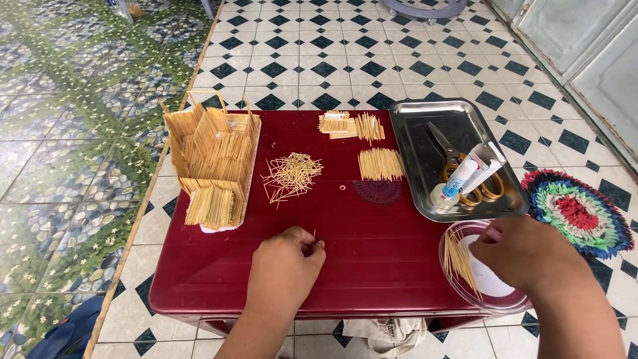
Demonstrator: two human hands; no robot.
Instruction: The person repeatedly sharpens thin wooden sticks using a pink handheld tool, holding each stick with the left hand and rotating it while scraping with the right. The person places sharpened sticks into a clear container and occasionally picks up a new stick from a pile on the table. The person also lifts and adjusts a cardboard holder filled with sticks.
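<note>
Thin pale toothpick (314,234) pinched upright between my left-hand fingers (307,244), only its tip showing above them, over bare dark-red surface (372,259) near front edge. Round clear plastic dish (465,229) at front right corner, partly overhanging surface edge, holding loose bundle of toothpicks (460,260) lying slanted along its left side; my right fingers (493,234) touch its rim.

A toothpick house (212,159) stood at the left of the red tabletop (372,259), beside a loose pile of toothpicks (291,176). A metal tray (412,126) held scissors (458,163) and a glue tube (460,181). A colourful round mat (579,211) lay on the tiled floor (319,53).
</note>
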